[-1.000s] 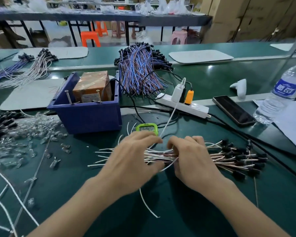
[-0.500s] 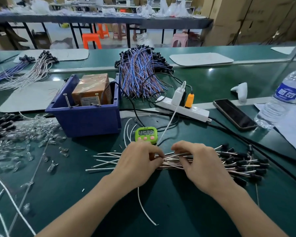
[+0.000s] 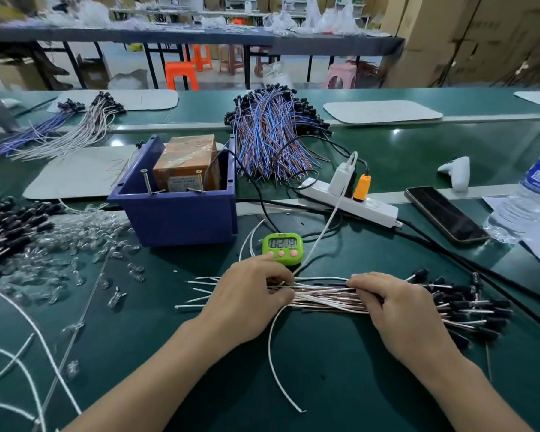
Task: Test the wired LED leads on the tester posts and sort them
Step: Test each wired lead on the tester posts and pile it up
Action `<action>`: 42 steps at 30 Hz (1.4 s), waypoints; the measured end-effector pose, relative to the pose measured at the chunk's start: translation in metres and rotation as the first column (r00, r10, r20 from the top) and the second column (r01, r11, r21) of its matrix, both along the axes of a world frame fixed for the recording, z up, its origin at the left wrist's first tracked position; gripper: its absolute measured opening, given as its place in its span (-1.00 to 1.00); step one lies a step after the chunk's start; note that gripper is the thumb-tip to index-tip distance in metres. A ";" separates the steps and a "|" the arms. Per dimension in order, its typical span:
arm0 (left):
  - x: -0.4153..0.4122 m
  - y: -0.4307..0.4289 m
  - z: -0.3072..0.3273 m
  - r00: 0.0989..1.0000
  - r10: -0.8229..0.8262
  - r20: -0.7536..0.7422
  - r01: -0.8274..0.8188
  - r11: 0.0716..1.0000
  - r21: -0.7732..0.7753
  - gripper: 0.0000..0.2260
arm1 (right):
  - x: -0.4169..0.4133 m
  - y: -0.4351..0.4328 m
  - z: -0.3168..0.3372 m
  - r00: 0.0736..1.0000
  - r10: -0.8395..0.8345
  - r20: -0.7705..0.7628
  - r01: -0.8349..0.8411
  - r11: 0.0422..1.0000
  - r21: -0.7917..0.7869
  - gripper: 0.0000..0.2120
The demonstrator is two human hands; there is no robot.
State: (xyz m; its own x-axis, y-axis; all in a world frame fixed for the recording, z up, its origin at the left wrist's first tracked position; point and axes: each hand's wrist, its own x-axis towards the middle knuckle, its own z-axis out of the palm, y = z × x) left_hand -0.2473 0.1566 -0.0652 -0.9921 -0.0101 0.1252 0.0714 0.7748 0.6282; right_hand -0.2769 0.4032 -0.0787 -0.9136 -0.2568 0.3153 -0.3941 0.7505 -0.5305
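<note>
A loose bundle of white-and-red wired LED leads [image 3: 321, 296] lies flat on the green bench, black caps pointing right [image 3: 468, 302]. My left hand [image 3: 247, 296] pinches the bundle near its bare-wire end. My right hand [image 3: 396, 302] grips it nearer the caps, fingers curled over the wires. Behind them stands the blue tester box [image 3: 175, 210] with two metal posts [image 3: 145, 180] rising from its front rim and an orange-brown unit inside.
A green timer [image 3: 282, 248] sits just beyond my left hand. White power strip [image 3: 349, 202], phone [image 3: 446, 215] and water bottle [image 3: 530, 194] lie right. Clear LEDs [image 3: 75, 244] are scattered left, a blue-red lead pile [image 3: 272, 135] behind. A white cable [image 3: 275, 360] curls in front.
My hands have slid apart along the bundle, the right one moving toward the capped ends. The wires now lie straighter and more gathered. The view has tilted down slightly.
</note>
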 end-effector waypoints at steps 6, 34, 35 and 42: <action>0.012 -0.029 0.010 0.997 0.051 -0.057 -0.049 0.998 0.042 -0.83 | 0.004 -0.038 0.015 0.999 0.045 0.006 -0.045 0.999 -0.018 -0.66; 0.156 -0.279 0.006 0.622 0.747 -0.234 -0.774 0.544 -0.323 -0.66 | 0.069 -0.441 0.043 0.782 0.525 0.337 -0.618 0.726 0.302 -0.81; 0.155 -0.277 0.004 0.639 0.721 -0.267 -0.765 0.559 -0.321 -0.67 | 0.070 -0.444 0.044 0.787 0.516 0.337 -0.613 0.714 0.338 -0.78; 0.151 -0.258 -0.012 0.657 0.700 -0.281 -0.754 0.611 -0.240 -0.34 | 0.060 -0.440 0.060 0.806 0.451 0.383 -0.583 0.715 0.387 -0.77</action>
State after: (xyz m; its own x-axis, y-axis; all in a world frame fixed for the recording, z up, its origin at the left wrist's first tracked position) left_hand -0.0958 -0.1014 -0.0774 -0.6434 -0.6543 0.3974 -0.5351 0.7556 0.3777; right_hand -0.2166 -0.0369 -0.0182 -0.6184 -0.7638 -0.1846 -0.7026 0.6427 -0.3056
